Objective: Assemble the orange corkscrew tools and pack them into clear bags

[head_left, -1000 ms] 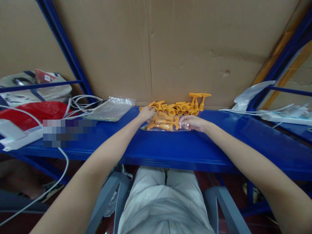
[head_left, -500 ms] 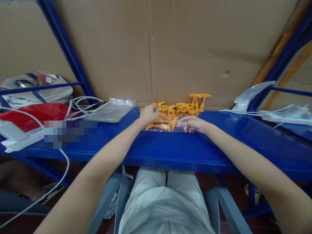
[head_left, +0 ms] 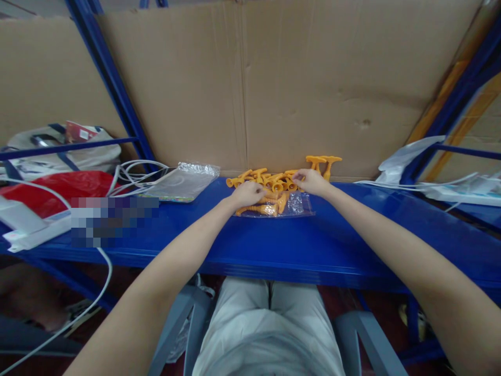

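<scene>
A clear plastic bag [head_left: 299, 205] lies flat on the blue table, with a few orange T-shaped plastic pieces [head_left: 268, 209] inside its left part. My left hand [head_left: 247, 194] is closed at the bag's upper left, fingertips down on it beside the pieces. Behind the bag is a pile of more orange T-shaped pieces [head_left: 277, 186] with flared, cup-like ends. At the pile's right side, my right hand [head_left: 314, 182] pinches one of these pieces, partly hidden by the fingers. Two orange pieces [head_left: 324, 160] stand upright against the cardboard behind my right hand.
A tall cardboard sheet [head_left: 188, 94] backs the blue table [head_left: 274, 245]. Left of the pile lie a flat clear-wrapped packet [head_left: 182, 183], white cables [head_left: 136, 168] and a red bag [head_left: 94, 183]. White cables and a power strip [head_left: 462, 194] lie at the right.
My right hand has let go of the bag's right part and moved up to the pile. My left hand has come from the pile's left side to the bag. The view has tilted slightly up.
</scene>
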Demonstrator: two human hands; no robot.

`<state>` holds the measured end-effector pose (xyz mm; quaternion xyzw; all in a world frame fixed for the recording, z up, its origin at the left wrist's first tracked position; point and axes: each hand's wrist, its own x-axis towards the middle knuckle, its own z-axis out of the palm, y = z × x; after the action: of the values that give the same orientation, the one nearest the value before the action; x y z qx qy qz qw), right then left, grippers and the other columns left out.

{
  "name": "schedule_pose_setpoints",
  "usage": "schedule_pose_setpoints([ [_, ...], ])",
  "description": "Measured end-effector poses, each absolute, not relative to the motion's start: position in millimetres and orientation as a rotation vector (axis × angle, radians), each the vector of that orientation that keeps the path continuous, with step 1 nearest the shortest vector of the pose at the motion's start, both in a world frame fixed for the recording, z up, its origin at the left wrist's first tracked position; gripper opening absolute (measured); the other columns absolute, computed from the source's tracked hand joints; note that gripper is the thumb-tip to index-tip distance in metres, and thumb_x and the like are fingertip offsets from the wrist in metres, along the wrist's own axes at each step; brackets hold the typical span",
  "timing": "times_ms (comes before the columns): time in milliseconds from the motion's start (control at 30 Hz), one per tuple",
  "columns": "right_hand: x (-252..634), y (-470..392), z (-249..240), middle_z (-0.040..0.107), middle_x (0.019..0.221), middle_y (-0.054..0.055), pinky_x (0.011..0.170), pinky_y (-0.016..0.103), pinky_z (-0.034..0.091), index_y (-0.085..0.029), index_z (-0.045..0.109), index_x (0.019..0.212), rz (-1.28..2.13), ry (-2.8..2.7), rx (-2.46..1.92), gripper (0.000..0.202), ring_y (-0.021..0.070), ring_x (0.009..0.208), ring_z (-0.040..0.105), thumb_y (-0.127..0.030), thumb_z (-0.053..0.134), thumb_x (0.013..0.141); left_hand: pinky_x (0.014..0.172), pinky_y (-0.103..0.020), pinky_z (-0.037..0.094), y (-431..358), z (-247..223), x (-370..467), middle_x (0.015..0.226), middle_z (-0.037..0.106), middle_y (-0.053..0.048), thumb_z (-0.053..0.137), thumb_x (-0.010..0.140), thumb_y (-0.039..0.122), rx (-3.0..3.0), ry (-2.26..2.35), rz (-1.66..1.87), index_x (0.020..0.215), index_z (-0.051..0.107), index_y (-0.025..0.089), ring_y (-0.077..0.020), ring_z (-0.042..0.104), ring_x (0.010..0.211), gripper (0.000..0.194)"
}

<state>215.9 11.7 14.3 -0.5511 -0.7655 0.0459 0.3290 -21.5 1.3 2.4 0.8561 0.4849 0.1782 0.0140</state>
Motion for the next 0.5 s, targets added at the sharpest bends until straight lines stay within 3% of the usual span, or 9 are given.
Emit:
schedule_pose_setpoints([
  [167, 188.2, 29.4, 25.4, 0.077, 0.095, 0.007, 0.082, 0.031, 0.055, -0.018, 0.077, 0.101, 0.283, -2.268, -1.389, 0.027, 0.0201, 0.085, 0.07, -0.015, 0.063, 0.077, 0.072, -0.031, 0.043, 0.5, 0.9, -20.4, 0.071, 0.068, -0.006, 0.048, 0.087, 0.027, 2.668, 1.509, 0.58, 0.067, 0.067, 0.016, -0.0218, 0.064, 0.076, 0.03],
  [300, 167.6, 32.4, 28.2, 0.077, 0.098, 0.006, 0.082, 0.03, 0.054, -0.02, 0.077, 0.107, 0.11, -2.4, -1.589, 0.038, 0.0222, 0.088, 0.071, -0.007, 0.062, 0.075, 0.067, -0.029, 0.041, 1.7, -0.6, -20.8, 0.069, 0.068, -0.005, 0.048, 0.087, 0.027, 2.697, 1.517, 0.578, 0.066, 0.066, 0.016, -0.02, 0.063, 0.073, 0.029],
  [500, 159.1, 33.0, 32.7, 0.073, 0.116, 0.01, 0.093, 0.029, 0.048, -0.02, 0.072, 0.121, -0.151, -2.377, -1.731, 0.049, 0.0238, 0.109, 0.067, -0.003, 0.055, 0.078, 0.065, -0.028, 0.04, 3.3, -1.1, -21.3, 0.068, 0.068, -0.008, 0.049, 0.088, 0.027, 2.723, 1.503, 0.567, 0.068, 0.067, 0.014, -0.0195, 0.062, 0.069, 0.03],
])
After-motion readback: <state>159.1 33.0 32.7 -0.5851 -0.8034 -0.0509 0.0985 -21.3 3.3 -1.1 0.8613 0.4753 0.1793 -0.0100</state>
